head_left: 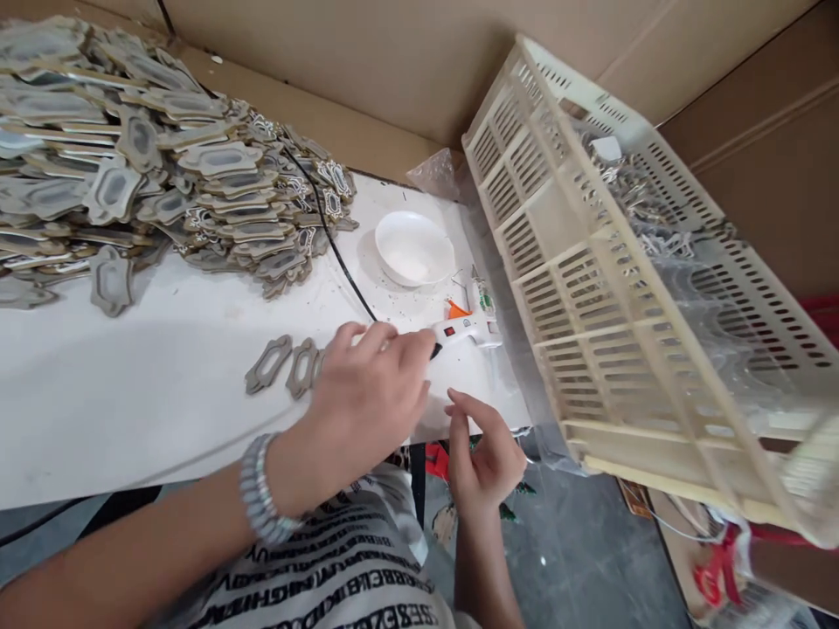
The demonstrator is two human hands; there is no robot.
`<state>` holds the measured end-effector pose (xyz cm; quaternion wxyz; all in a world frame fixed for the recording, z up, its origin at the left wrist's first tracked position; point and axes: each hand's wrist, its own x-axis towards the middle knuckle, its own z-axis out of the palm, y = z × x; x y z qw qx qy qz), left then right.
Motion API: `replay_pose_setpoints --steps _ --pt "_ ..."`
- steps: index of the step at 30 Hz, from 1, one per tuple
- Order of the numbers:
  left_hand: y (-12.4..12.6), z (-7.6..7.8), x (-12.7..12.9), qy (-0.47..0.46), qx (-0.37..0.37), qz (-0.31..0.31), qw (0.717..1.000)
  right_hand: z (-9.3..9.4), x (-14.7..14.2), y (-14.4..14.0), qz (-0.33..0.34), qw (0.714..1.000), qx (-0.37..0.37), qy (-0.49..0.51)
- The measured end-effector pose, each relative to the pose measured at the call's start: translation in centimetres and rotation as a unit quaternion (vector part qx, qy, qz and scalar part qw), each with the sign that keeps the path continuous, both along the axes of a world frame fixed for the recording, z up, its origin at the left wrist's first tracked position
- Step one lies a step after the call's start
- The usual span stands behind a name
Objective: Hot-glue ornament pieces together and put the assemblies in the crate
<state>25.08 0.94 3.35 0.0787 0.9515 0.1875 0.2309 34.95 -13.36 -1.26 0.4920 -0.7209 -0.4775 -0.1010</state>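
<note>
Hands of one person work at the near edge of a white tabletop (163, 376). Left hand (367, 393), a beaded bracelet (260, 489) on its wrist, lies palm down w/ fingers curled over the handle end of a white plastic glue gun (468, 328); whether it truly grips the handle can't be told. Gun lies on its side, long axis approx 9-to-3 o'clock across the table, head end toward 3 o'clock, orange trigger up, small red switch on the body. Black cord (328, 236) runs from the handle toward 11 o'clock. Right hand (485, 454) hovers just off the table edge at 5 o'clock of the gun, fingers loosely bent, holding nothing visible.

At 9 o'clock of the left hand lie two flat grey ornate cut-outs (285, 365), side by side, each w/ an oblong hole. At 10–11 o'clock sits a big heap of similar pieces (150, 157). Round white bowl (414, 248) stands at 12 o'clock of the gun. Cream slotted plastic crate (590, 288), tilted, fills the 3 o'clock side, clear plastic inside it. Cardboard (406, 52) walls behind.
</note>
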Motion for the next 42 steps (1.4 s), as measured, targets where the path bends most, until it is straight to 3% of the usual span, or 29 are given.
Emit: replay_pose_setpoints --steps 3,6,12,17,21,26,30,33,38,42 --pt "0.4 0.7 4.1 0.071 0.0 -0.033 0.997 -0.7 -0.5 -0.9 -0.007 0.998 0.027 0.06" --pt "0.8 0.3 7.0 0.096 -0.005 -0.031 0.995 -1.0 -0.9 -1.5 -0.002 0.993 0.044 0.107" --pt "1.3 -1.0 9.3 0.099 -0.022 -0.007 0.995 -0.7 -0.8 -2.0 0.055 0.984 0.058 0.159" --pt "1.1 -1.3 8.8 0.044 -0.014 -0.023 0.999 -0.7 -0.7 -2.1 0.082 0.98 0.076 0.167" --pt "0.7 -1.2 7.5 -0.054 0.002 -0.036 0.998 -0.9 -1.2 -1.8 0.073 0.973 0.109 0.192" --pt "-0.4 -0.3 5.4 -0.212 -0.014 -0.004 0.977 -1.2 -2.1 0.1 0.043 0.962 0.128 0.238" --pt "-1.8 0.7 4.0 -0.287 -0.055 0.028 0.956 -1.4 -1.2 2.4 0.022 0.952 0.149 0.265" --pt "-3.0 1.2 3.3 -0.327 -0.096 0.036 0.939 -0.4 -0.2 3.4 0.058 0.953 0.147 0.26" --pt "-4.7 1.1 2.7 -0.351 -0.157 0.025 0.923 2.6 0.4 2.9 0.119 0.947 0.062 0.293" --pt "-5.1 0.7 2.3 -0.342 -0.182 -0.017 0.922 3.3 1.1 2.0 0.135 0.946 0.049 0.289"
